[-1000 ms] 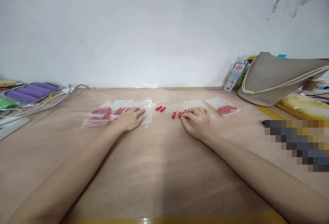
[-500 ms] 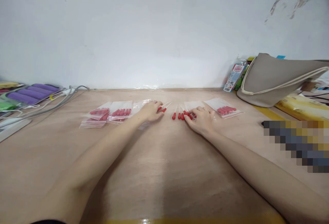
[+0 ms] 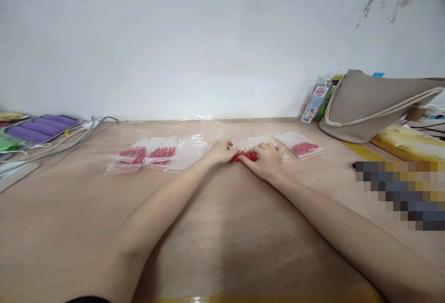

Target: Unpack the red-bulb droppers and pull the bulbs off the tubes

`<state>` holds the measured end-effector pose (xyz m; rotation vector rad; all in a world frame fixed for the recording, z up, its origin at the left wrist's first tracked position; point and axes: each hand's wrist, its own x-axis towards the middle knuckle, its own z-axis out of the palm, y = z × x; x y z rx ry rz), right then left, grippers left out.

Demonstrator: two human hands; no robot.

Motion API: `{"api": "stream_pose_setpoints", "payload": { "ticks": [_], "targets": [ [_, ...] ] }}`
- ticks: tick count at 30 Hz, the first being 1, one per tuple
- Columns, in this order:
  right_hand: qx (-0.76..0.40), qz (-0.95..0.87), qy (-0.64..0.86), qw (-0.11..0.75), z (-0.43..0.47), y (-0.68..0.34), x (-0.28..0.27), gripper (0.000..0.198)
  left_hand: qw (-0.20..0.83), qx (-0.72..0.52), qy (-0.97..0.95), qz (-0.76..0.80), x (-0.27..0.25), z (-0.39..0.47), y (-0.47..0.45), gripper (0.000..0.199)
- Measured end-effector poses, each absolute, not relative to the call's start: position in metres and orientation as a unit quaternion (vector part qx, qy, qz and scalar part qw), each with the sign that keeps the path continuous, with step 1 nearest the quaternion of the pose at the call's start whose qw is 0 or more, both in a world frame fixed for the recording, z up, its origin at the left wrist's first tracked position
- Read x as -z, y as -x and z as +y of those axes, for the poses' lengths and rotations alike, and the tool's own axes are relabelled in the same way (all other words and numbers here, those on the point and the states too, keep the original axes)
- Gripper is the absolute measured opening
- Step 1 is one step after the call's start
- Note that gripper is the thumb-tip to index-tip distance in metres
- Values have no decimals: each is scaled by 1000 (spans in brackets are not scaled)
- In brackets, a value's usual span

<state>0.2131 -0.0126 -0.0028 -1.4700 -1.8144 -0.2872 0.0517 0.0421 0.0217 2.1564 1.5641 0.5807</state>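
Note:
Several glass droppers with red rubber bulbs [image 3: 248, 156] lie bunched on the table between my two hands. My left hand [image 3: 221, 151] curls round the left side of the bunch, its fingers partly hidden and a little blurred. From the right, my right hand [image 3: 267, 158] closes over the bulbs with thumb and fingers, hiding some droppers. A clear zip bag [image 3: 260, 142] lies just behind my right hand. To the left of my left hand is another clear bag [image 3: 190, 150] with no red bulbs visible in it.
Filled zip bags of red-bulbed droppers lie at left [image 3: 130, 159], beside them [image 3: 162, 152], and at right [image 3: 302, 147]. Cables [image 3: 93, 126] and a purple padded item [image 3: 43, 126] are far left. A grey bag [image 3: 375, 108] and a carton [image 3: 314, 103] stand far right.
My left hand has moved right, up to my right hand. The droppers that lay apart are now gathered closer together between both hands. My right hand has shifted slightly left.

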Motion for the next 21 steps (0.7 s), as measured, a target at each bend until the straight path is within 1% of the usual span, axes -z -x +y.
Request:
{"api": "stream_pose_setpoints", "payload": {
  "ticks": [3,5,7,9,10,11,12,15,16,17,19,21],
  "targets": [
    [95,-683,609,392,-6,-230,-7,20,210,-255,-760,560,-16,26,-54,38],
    [55,-672,642,365,2,-250,-14,13,212,-276,-755,556,-11,13,-51,38],
    [-29,-704,642,303,11,-273,-20,18,211,-296,-762,536,-7,0,-46,41],
    [-116,-768,579,248,16,-293,-22,28,193,-309,-783,504,-3,-11,-39,46],
    [-138,-791,552,223,18,-300,-22,33,177,-310,-794,492,-2,-15,-37,48],
    [-141,-809,533,205,18,-305,-21,35,162,-306,-804,484,-1,-18,-34,48],
    [-130,-821,521,194,19,-308,-20,33,149,-300,-810,482,0,-20,-32,48],
    [-68,-827,523,196,19,-309,-14,12,124,-291,-818,480,1,-25,-30,45],
    [-53,-821,531,200,19,-308,-12,7,113,-292,-822,476,1,-26,-29,44],
    [-38,-811,546,206,19,-307,-10,7,95,-293,-828,469,0,-27,-28,44],
    [6,-772,591,235,20,-306,-9,9,36,-291,-841,454,-1,-29,-23,42],
    [46,-703,637,313,20,-306,-11,9,-42,-275,-850,447,-5,-30,-13,41]
  ]
}}
